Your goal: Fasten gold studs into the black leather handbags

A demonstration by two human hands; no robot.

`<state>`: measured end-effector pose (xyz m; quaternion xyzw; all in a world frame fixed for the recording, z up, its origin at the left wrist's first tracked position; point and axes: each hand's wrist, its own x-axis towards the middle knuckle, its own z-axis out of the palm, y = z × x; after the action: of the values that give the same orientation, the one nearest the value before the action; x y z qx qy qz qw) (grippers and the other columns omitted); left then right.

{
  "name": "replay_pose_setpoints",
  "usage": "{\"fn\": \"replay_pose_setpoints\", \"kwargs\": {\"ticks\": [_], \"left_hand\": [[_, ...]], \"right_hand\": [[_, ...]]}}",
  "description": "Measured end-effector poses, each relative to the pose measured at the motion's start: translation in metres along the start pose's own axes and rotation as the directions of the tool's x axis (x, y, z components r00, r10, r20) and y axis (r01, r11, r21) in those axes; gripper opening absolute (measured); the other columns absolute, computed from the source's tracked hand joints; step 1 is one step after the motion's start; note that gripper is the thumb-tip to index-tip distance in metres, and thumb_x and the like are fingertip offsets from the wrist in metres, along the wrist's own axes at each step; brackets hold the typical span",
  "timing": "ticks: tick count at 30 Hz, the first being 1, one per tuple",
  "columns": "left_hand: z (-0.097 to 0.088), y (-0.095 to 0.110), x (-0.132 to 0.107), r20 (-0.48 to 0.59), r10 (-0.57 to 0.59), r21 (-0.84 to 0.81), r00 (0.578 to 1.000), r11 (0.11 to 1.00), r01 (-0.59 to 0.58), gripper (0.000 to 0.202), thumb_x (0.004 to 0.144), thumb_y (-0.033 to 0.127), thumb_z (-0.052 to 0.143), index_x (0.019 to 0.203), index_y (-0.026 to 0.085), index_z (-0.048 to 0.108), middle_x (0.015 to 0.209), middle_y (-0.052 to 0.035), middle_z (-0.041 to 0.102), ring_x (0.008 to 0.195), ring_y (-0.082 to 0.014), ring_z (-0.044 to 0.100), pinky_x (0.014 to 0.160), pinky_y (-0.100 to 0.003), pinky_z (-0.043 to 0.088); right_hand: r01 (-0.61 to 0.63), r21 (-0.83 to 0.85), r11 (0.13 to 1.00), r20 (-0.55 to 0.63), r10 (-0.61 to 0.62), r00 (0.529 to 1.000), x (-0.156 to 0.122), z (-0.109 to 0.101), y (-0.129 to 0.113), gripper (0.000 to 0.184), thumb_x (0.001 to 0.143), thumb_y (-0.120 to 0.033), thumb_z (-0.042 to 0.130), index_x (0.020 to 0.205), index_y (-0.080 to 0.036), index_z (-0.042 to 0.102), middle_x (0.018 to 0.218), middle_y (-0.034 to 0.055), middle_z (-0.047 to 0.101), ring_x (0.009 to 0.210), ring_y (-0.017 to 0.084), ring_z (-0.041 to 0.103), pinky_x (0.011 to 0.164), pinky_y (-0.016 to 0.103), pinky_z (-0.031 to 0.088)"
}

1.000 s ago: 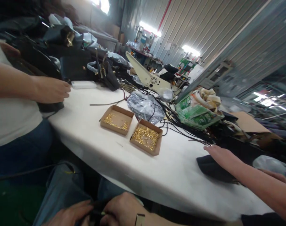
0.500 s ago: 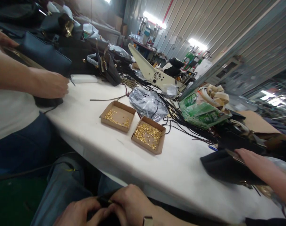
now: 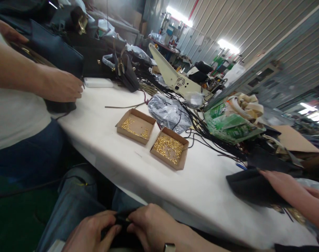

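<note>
My left hand and my right hand meet at the bottom edge, below the table's rim, over my lap. Both pinch a small black piece held between their fingertips; most of it is hidden. On the white table in front of me stand two shallow cardboard trays of small gold parts, a left tray and a fuller right tray. Neither hand touches them.
A person in a white shirt at the left holds a dark bag with a hand. Another person's hand at the right rests on a black piece. Black cords, a plastic bag, a green box and more bags crowd the far side.
My hands have risen a little into view and closed together on the black piece. The person at the left lifted the dark bag; the hand at the right drew back onto the black piece.
</note>
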<state>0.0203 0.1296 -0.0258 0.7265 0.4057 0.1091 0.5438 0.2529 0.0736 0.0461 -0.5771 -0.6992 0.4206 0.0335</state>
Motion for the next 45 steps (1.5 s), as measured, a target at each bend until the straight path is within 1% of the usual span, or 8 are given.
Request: {"fn": "replay_pose_setpoints", "kwargs": {"ticks": [3, 7, 10, 26, 35, 37, 41, 45], "left_hand": [[0.0, 0.005, 0.004, -0.018, -0.022, -0.176, 1.0, 0.984, 0.018, 0.03, 0.096, 0.048, 0.069, 0.083, 0.028, 0.087, 0.108, -0.0048, 0.088, 0.108, -0.0305, 0.082, 0.099, -0.03, 0.065], [-0.004, 0.005, 0.005, -0.034, -0.077, -0.304, 0.996, 0.95, 0.063, 0.041, 0.095, 0.057, 0.072, 0.076, 0.023, 0.084, 0.129, -0.009, 0.085, 0.118, -0.0357, 0.08, 0.111, -0.04, 0.063], [-0.002, -0.002, 0.004, 0.007, -0.067, -0.278, 0.998, 0.958, 0.066, 0.046, 0.101, 0.062, 0.066, 0.084, 0.025, 0.088, 0.144, -0.0095, 0.08, 0.131, -0.0383, 0.076, 0.12, -0.045, 0.058], [0.001, 0.0, 0.007, -0.003, -0.068, -0.401, 0.998, 0.914, 0.061, 0.042, 0.097, 0.053, 0.067, 0.073, 0.02, 0.077, 0.113, -0.0103, 0.085, 0.101, -0.0299, 0.079, 0.087, -0.033, 0.059], [-0.01, 0.018, -0.008, 0.006, -0.007, -0.374, 1.0, 0.928, 0.008, 0.036, 0.107, 0.046, 0.06, 0.094, 0.019, 0.081, 0.123, -0.011, 0.081, 0.111, -0.0276, 0.077, 0.097, -0.033, 0.057], [-0.01, 0.02, -0.011, 0.008, -0.014, -0.366, 1.0, 0.931, 0.016, 0.03, 0.107, 0.041, 0.061, 0.098, 0.02, 0.08, 0.129, -0.0106, 0.079, 0.114, -0.0262, 0.076, 0.098, -0.031, 0.057], [-0.012, 0.028, -0.016, 0.075, -0.018, -0.364, 0.997, 0.93, 0.044, 0.023, 0.104, 0.028, 0.059, 0.097, 0.02, 0.079, 0.128, -0.0094, 0.078, 0.114, -0.0247, 0.076, 0.096, -0.03, 0.058], [-0.014, 0.032, -0.021, 0.062, 0.007, -0.275, 0.998, 0.961, 0.01, 0.024, 0.104, 0.022, 0.056, 0.098, 0.021, 0.079, 0.132, -0.0086, 0.078, 0.122, -0.025, 0.073, 0.105, -0.032, 0.056]], "right_hand": [[0.109, 0.036, 0.993, -0.234, -0.098, 0.967, -0.007, -0.047, 0.006, 0.02, 0.104, -0.023, 0.065, 0.091, -0.021, 0.081, 0.083, 0.0029, 0.08, 0.07, 0.016, 0.067, 0.067, 0.026, 0.047], [-0.077, -0.152, 0.985, -0.744, -0.063, 0.666, -0.007, -0.126, 0.04, 0.026, 0.106, -0.022, 0.061, 0.117, -0.021, 0.084, 0.115, 0.0113, 0.084, 0.095, 0.023, 0.075, 0.084, 0.035, 0.056], [-0.152, -0.231, 0.961, -0.725, -0.066, 0.686, 0.002, -0.158, 0.071, 0.023, 0.098, -0.016, 0.065, 0.103, -0.021, 0.087, 0.105, 0.0108, 0.083, 0.09, 0.023, 0.074, 0.081, 0.036, 0.055], [-0.071, -0.271, 0.96, -0.655, -0.13, 0.744, 0.022, -0.161, 0.085, 0.015, 0.097, -0.021, 0.073, 0.093, -0.022, 0.087, 0.097, 0.0057, 0.083, 0.085, 0.02, 0.074, 0.079, 0.031, 0.054], [-0.113, -0.325, 0.939, -0.829, -0.225, 0.512, 0.006, -0.156, 0.053, 0.009, 0.098, -0.029, 0.072, 0.093, -0.022, 0.072, 0.111, 0.011, 0.084, 0.086, 0.024, 0.077, 0.075, 0.037, 0.058], [0.016, -0.335, 0.942, -0.765, -0.282, 0.579, 0.006, -0.14, 0.027, 0.005, 0.099, -0.026, 0.072, 0.097, -0.022, 0.073, 0.106, 0.0081, 0.085, 0.089, 0.023, 0.081, 0.081, 0.035, 0.06], [0.288, 0.011, 0.958, -0.378, -0.262, 0.888, 0.013, -0.097, -0.016, 0.007, 0.1, -0.023, 0.071, 0.096, -0.022, 0.077, 0.089, 0.0018, 0.084, 0.078, 0.015, 0.078, 0.075, 0.025, 0.059], [-0.009, 0.573, 0.82, 0.089, -0.051, 0.995, 0.022, -0.06, -0.027, 0.015, 0.092, -0.034, 0.085, 0.096, -0.02, 0.082, 0.079, 0.0004, 0.081, 0.069, 0.014, 0.073, 0.066, 0.022, 0.055]]}}
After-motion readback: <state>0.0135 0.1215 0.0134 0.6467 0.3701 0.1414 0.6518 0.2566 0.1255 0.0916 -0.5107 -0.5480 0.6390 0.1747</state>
